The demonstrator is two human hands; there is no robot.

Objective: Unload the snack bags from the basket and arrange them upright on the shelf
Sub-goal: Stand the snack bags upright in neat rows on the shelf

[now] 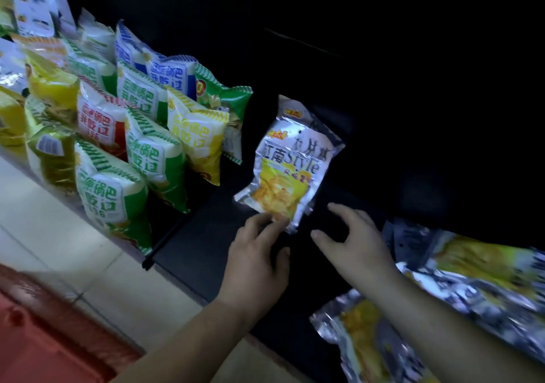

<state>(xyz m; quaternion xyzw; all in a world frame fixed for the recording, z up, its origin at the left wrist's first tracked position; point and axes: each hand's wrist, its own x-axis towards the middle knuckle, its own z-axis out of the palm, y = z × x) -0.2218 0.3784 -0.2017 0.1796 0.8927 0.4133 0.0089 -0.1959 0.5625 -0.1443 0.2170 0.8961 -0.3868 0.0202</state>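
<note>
A silver snack bag (290,161) with yellow chips printed on it stands upright on the dark shelf (203,241). My left hand (256,259) touches its lower edge with the fingertips. My right hand (354,241) hovers just to the right of the bag with fingers spread, holding nothing. More silver and yellow bags (477,276) lie flat on the shelf at the right, and another bag (362,338) lies below my right forearm. A corner of the red basket (38,332) shows at the bottom left.
Rows of green, red, blue and yellow snack bags (129,135) stand upright on the shelf at the left, behind a black divider rail (165,241). Pale tiled floor (59,235) lies below the shelf edge. The shelf's back is dark.
</note>
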